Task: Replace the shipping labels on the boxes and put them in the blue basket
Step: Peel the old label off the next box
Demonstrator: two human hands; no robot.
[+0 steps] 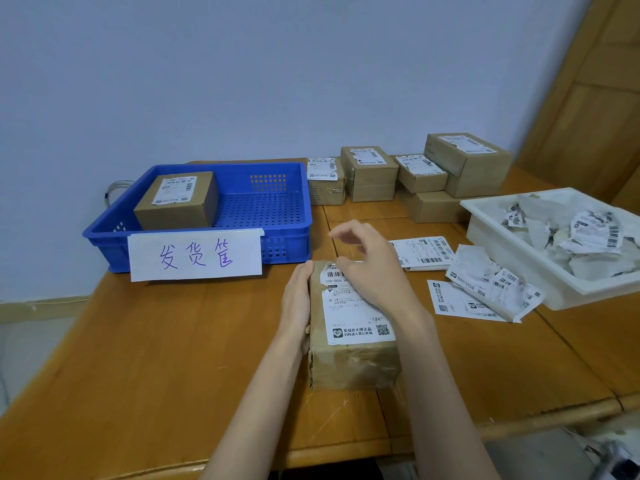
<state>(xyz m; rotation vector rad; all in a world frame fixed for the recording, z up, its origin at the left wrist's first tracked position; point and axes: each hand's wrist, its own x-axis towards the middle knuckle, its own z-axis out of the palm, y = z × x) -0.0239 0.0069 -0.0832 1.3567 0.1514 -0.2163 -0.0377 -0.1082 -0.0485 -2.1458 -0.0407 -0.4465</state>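
Note:
A taped cardboard box (353,365) lies on the wooden table in front of me, with a torn white shipping label (353,313) on its top. My left hand (296,306) rests flat against the box's left side, fingers straight. My right hand (370,265) hovers over the far end of the label with its fingers loosely curled; I cannot see anything pinched between them. The blue basket (277,233) stands at the back left and holds one labelled box (176,202). Fresh label sheets (424,252) lie to the right of the box.
Several labelled boxes (370,174) are stacked at the back of the table. A white tray (519,251) of torn label scraps sits at the right, with more scraps (485,289) beside it. A paper sign (195,254) hangs on the basket's front.

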